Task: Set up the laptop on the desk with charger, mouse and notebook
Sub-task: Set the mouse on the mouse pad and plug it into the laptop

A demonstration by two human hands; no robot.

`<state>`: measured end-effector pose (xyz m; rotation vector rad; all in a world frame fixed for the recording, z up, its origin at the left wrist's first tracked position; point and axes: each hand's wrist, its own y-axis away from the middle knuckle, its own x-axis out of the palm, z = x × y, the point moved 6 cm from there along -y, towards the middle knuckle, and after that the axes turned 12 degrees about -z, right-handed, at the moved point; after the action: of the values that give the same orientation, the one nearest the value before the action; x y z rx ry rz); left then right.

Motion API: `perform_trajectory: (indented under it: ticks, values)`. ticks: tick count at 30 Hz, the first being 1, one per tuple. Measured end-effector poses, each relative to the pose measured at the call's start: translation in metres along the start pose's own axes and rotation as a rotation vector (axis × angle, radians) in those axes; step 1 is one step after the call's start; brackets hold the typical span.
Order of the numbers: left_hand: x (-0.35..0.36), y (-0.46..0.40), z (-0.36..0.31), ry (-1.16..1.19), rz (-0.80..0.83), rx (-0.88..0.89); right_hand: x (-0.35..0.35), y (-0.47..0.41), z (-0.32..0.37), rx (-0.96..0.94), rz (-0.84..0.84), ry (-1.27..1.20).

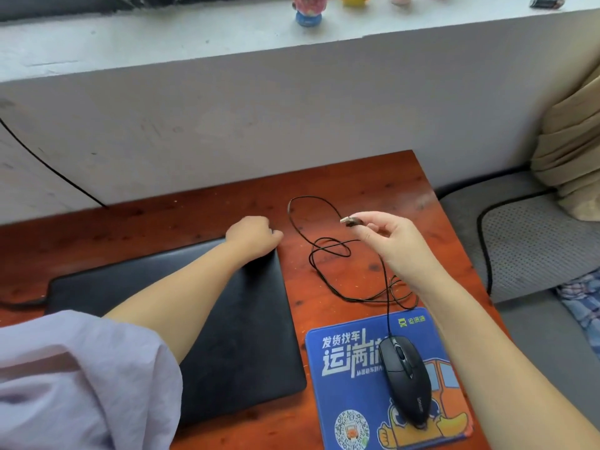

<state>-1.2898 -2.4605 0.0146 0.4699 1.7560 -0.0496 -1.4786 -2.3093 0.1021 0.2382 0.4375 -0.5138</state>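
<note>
A closed black laptop (227, 319) lies flat on the red-brown desk (357, 180). My left hand (251, 237) rests curled on the laptop's far right corner. My right hand (389, 241) hovers above the desk, pinching the mouse's USB plug (350, 221) between thumb and fingers. The black mouse (404, 378) sits on a blue printed mouse pad (344, 384) at the front right. Its thin black cable (324, 251) loops loosely over the desk between pad and plug. A dark cord (19, 303) reaches the laptop's left edge. No notebook is in view.
A white wall and ledge (292, 102) rise just behind the desk, with small figurines (308, 11) on top. A black cable (48, 167) hangs down the wall at left. Grey cushioned seating (532, 241) and a beige pillow (571, 151) lie to the right.
</note>
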Motion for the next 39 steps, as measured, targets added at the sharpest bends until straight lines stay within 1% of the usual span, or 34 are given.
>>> perform_trajectory:
  ticks: [1,2,3,4,6,7,10,13,15,18,23,36,39]
  values:
    - [-0.003,0.001,-0.001,0.018,-0.006,0.002,-0.003,-0.005,0.001,-0.092,-0.038,0.203]
    - [-0.006,0.003,-0.001,0.040,-0.014,0.003,-0.005,-0.010,0.004,-0.152,-0.067,0.328]
    - [-0.011,0.004,-0.001,0.066,-0.023,0.001,-0.007,-0.014,0.008,-0.184,-0.083,0.367]
    - [-0.016,0.006,0.000,0.092,-0.036,-0.003,-0.008,-0.018,0.013,-0.195,-0.083,0.344]
    - [-0.028,0.009,0.002,0.128,-0.080,-0.008,-0.003,-0.021,0.023,-0.201,-0.025,0.239]
    - [-0.035,0.010,0.003,0.137,-0.110,-0.005,0.004,-0.021,0.029,-0.228,0.024,0.230]
    - [-0.053,0.015,0.007,0.154,-0.201,0.003,0.035,-0.012,0.042,-0.337,0.226,0.309]
    - [-0.070,0.020,0.010,0.181,-0.292,0.008,0.061,-0.002,0.039,-0.298,0.402,0.252]
    - [-0.079,0.022,0.012,0.202,-0.323,0.016,0.071,0.003,0.039,-0.269,0.444,0.167]
    - [-0.086,0.025,0.011,0.223,-0.328,0.025,0.079,0.003,0.043,-0.265,0.411,0.069]
    - [-0.088,0.028,0.009,0.242,-0.330,0.027,0.091,0.000,0.047,-0.260,0.376,0.023]
    - [-0.087,0.028,0.008,0.263,-0.299,-0.002,0.097,0.004,0.049,-0.277,0.350,0.045]
    - [-0.088,0.029,0.007,0.263,-0.294,-0.005,0.097,0.008,0.047,-0.315,0.349,0.086]
